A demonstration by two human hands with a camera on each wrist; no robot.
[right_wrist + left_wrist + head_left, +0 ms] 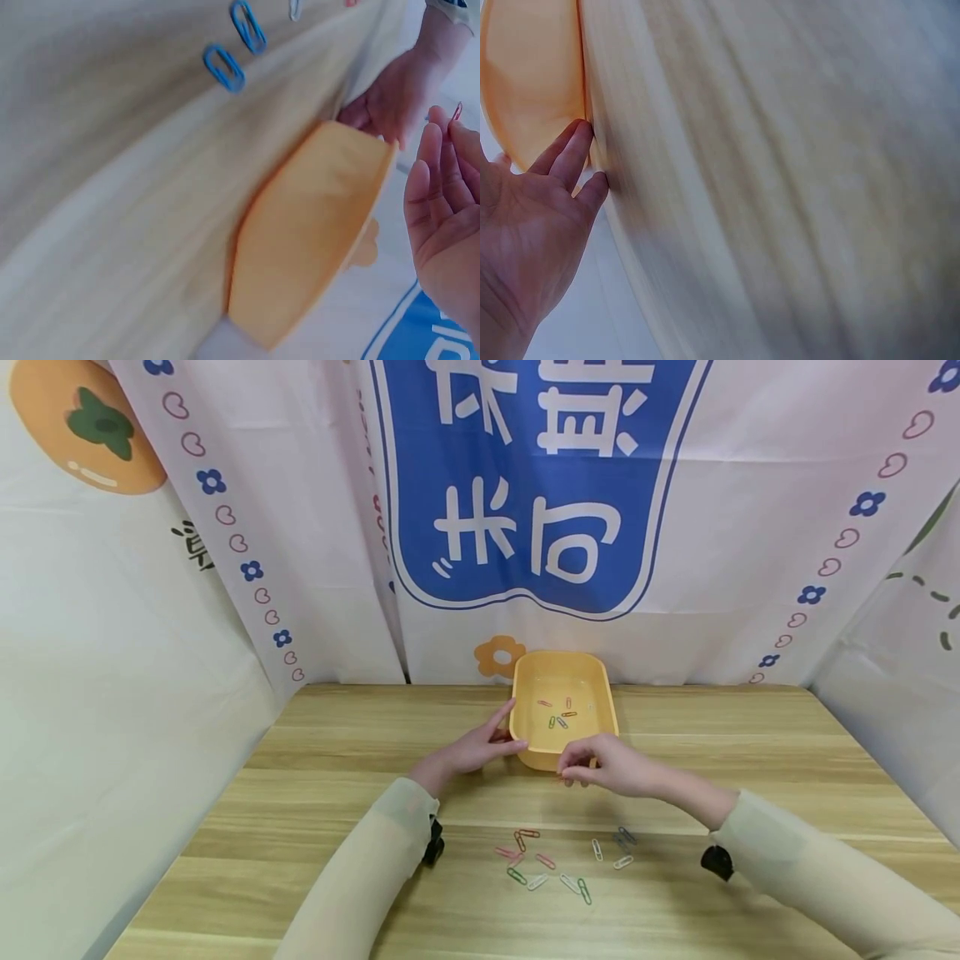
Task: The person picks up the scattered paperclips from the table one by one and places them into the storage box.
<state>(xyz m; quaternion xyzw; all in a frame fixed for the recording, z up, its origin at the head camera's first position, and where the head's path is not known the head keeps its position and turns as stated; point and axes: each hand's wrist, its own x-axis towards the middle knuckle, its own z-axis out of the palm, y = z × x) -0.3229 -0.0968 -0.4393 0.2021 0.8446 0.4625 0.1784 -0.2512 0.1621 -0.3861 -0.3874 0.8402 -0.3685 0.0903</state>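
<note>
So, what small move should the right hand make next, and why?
Probably move the right hand forward over the yellow bin and release the red paper clip there: the hand pinches this clip in front of the bin, several other clips already lie inside, and the left hand touches the bin's side, which may help keep it steady.

1 desk (300,793) carries 1 yellow tray (540,761). Outside it lie 13 paper clips: 4 white clips (537,882), 3 pink clips (546,862), 2 red clips (528,833), 2 green clips (584,892), 2 blue clips (627,835). Inside: 5 clips (569,714), plus 1 pale speck (590,707) too small to tell. 2 hands show, left (480,747) and right (603,764), with 1 reddish clip (457,111).
</note>
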